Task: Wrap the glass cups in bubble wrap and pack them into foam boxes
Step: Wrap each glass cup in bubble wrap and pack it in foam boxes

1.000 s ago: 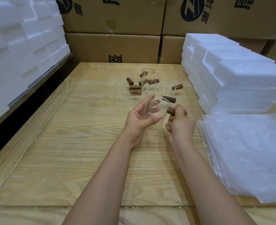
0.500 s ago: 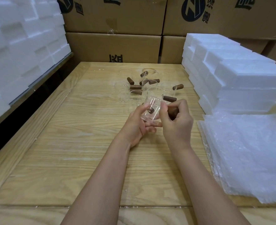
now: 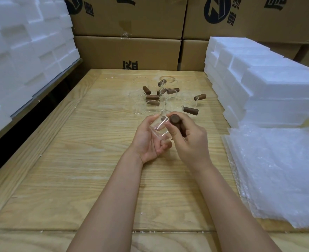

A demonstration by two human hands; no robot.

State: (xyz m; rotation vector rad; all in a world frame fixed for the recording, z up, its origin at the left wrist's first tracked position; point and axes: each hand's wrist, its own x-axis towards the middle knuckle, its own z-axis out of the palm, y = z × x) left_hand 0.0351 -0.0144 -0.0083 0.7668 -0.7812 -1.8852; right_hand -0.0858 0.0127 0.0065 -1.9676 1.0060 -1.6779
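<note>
My right hand (image 3: pixel 188 140) grips the brown wooden handle (image 3: pixel 176 124) of a glass cup (image 3: pixel 159 128) tilted over my upturned left hand (image 3: pixel 148 140), whose loosely curled fingers seem to cup its clear body.

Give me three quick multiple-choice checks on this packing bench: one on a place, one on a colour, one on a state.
1. Where on the light wooden table does the stack of clear bubble wrap sheets lie?
A. left edge
B. right side, in front of the white foam boxes
C. far middle

2. What colour is the wooden handle gripped by the right hand?
A. white
B. green
C. dark brown

3. The clear glass cup held by the left hand is:
A. bare
B. bubble-wrapped
C. packed in foam

Answers: 1 B, the sheets lie at the right, nearer than the foam stack; 2 C, its rounded end shows dark brown; 3 A, no wrap covers the glass.
</note>
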